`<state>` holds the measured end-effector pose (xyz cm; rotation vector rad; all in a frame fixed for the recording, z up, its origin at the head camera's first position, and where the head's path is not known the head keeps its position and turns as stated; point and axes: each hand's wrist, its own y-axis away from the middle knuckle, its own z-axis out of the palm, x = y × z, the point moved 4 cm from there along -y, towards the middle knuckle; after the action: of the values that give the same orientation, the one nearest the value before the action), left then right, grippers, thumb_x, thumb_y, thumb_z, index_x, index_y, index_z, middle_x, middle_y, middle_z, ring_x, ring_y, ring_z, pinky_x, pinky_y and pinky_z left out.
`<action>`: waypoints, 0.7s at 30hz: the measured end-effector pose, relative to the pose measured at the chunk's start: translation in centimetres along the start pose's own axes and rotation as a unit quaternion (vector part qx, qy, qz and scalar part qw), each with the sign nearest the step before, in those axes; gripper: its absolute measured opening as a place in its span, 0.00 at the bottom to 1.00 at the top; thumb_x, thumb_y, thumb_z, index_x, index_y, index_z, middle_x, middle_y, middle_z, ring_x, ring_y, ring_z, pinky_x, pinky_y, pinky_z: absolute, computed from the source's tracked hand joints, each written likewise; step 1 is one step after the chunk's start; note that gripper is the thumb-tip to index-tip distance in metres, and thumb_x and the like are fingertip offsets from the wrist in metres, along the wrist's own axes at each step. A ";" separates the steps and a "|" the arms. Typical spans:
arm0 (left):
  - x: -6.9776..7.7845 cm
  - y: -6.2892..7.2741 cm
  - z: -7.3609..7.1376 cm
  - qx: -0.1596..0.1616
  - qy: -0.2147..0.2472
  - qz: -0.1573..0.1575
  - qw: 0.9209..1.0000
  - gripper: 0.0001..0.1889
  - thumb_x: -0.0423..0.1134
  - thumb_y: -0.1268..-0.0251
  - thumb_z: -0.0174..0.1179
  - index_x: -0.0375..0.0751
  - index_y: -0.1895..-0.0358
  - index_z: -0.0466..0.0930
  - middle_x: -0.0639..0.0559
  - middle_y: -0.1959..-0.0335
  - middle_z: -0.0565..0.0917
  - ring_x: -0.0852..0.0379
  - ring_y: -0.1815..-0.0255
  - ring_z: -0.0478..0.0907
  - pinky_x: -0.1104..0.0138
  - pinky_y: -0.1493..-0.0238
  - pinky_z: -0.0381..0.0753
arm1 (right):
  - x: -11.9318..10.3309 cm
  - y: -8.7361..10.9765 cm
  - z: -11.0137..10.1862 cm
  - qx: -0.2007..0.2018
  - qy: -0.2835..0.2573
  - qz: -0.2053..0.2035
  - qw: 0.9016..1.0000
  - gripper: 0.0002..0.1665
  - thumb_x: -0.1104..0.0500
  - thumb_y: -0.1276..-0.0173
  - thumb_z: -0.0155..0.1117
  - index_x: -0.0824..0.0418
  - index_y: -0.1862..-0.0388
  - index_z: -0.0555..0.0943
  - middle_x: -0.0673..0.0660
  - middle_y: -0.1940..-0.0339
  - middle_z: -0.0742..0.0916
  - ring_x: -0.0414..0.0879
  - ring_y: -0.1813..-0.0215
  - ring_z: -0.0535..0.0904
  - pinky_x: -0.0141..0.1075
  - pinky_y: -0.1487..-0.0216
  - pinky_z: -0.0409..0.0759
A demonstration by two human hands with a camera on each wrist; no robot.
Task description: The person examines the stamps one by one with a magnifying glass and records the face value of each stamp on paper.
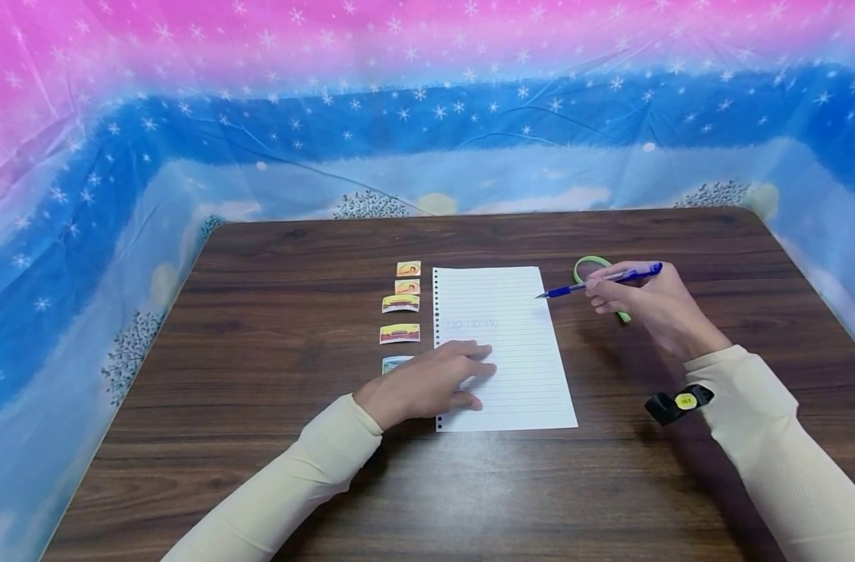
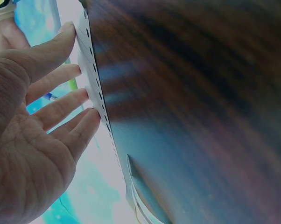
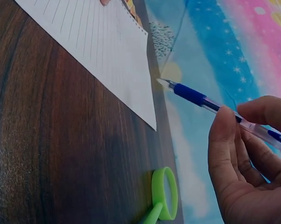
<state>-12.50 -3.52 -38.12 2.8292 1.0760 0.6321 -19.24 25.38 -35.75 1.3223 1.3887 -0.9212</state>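
A lined sheet of paper (image 1: pixel 504 390) with punched holes down its left edge lies on the table, with faint handwritten numbers on it. My left hand (image 1: pixel 434 382) rests on its lower left part, fingers extended; in the left wrist view the fingertips (image 2: pixel 91 114) touch the paper near the punched edge. Above the table, right of the sheet, my right hand (image 1: pixel 652 304) pinches a blue pen (image 1: pixel 564 291) between thumb and fingers. The pen's tip points left over the sheet's right edge; in the right wrist view the pen (image 3: pixel 189 94) is clear of the paper.
A green-rimmed magnifying glass (image 1: pixel 591 258) lies partly behind my right hand. Several small picture cards, among them a yellow and red card (image 1: pixel 400 333), form a column left of the sheet; my left hand partly covers the lowest. A snowflake-patterned cloth (image 1: pixel 427 117) hangs around the wooden table (image 1: pixel 279 312).
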 end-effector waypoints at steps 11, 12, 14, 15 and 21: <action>0.0 0.0 0.1 0.001 0.003 0.004 1.000 0.29 0.46 0.33 0.68 0.42 0.31 0.76 0.45 0.25 0.69 0.50 0.23 0.62 0.61 0.27 0.64 | 0.6 -0.7 0.6 -0.012 0.015 -0.003 1.000 0.24 0.53 0.28 0.68 0.73 0.45 0.81 0.65 0.55 0.89 0.58 0.55 0.87 0.42 0.52 0.86; 0.0 0.0 0.1 0.001 0.002 0.004 1.000 0.29 0.46 0.33 0.68 0.42 0.31 0.76 0.45 0.25 0.69 0.50 0.23 0.62 0.61 0.27 0.64 | 0.7 -0.7 0.7 -0.011 0.016 -0.002 1.000 0.25 0.53 0.29 0.70 0.73 0.45 0.82 0.64 0.55 0.89 0.58 0.55 0.87 0.43 0.52 0.86; 0.0 0.0 0.1 0.002 0.002 0.004 1.000 0.29 0.46 0.33 0.68 0.42 0.31 0.76 0.45 0.25 0.69 0.50 0.23 0.62 0.61 0.27 0.64 | 0.8 -0.8 0.8 -0.008 0.026 -0.004 1.000 0.24 0.52 0.33 0.74 0.70 0.48 0.84 0.62 0.58 0.90 0.56 0.57 0.87 0.44 0.53 0.86; 0.0 0.0 0.1 0.002 0.002 0.004 1.000 0.29 0.46 0.33 0.69 0.42 0.31 0.76 0.45 0.25 0.69 0.50 0.23 0.62 0.61 0.27 0.64 | 0.8 -0.9 0.8 -0.007 0.026 -0.006 1.000 0.23 0.52 0.34 0.75 0.69 0.49 0.85 0.62 0.59 0.90 0.56 0.58 0.87 0.45 0.54 0.85; 0.0 0.0 0.1 0.002 0.004 0.004 1.000 0.29 0.45 0.33 0.69 0.42 0.31 0.76 0.45 0.25 0.69 0.50 0.23 0.62 0.61 0.26 0.64 | 0.8 -1.3 1.5 -0.019 -0.022 -0.021 0.999 0.18 0.57 0.30 0.71 0.71 0.52 0.83 0.62 0.58 0.88 0.57 0.57 0.87 0.41 0.55 0.86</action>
<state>-12.47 -3.50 -38.24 2.8374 1.0693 0.6431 -20.24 23.94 -37.00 1.2418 1.3967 -0.9421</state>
